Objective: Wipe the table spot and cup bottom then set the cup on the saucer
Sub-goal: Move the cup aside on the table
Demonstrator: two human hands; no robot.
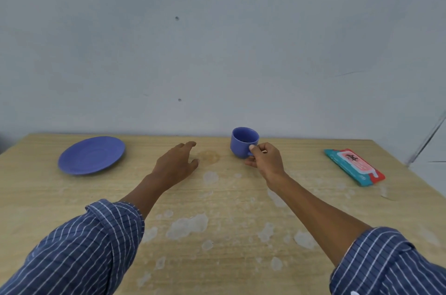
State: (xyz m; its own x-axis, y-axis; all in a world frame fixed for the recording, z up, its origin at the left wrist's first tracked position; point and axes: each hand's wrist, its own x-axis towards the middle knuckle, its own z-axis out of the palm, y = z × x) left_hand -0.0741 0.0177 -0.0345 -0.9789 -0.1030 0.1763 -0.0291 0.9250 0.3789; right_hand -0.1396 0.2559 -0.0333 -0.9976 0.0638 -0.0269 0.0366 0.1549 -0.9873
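A blue cup stands upright near the back of the wooden table, to the right of the middle. My right hand is closed on its handle. Just left of the cup lies a brownish ring-shaped spot on the tabletop. My left hand hovers open, palm down, beside that spot, holding nothing. A blue saucer rests at the back left, apart from both hands. A teal and red pack of wet wipes lies at the right side.
A plain grey wall rises right behind the table's back edge. Pale worn patches mark the tabletop near me. The table's right edge runs just past the wipes pack.
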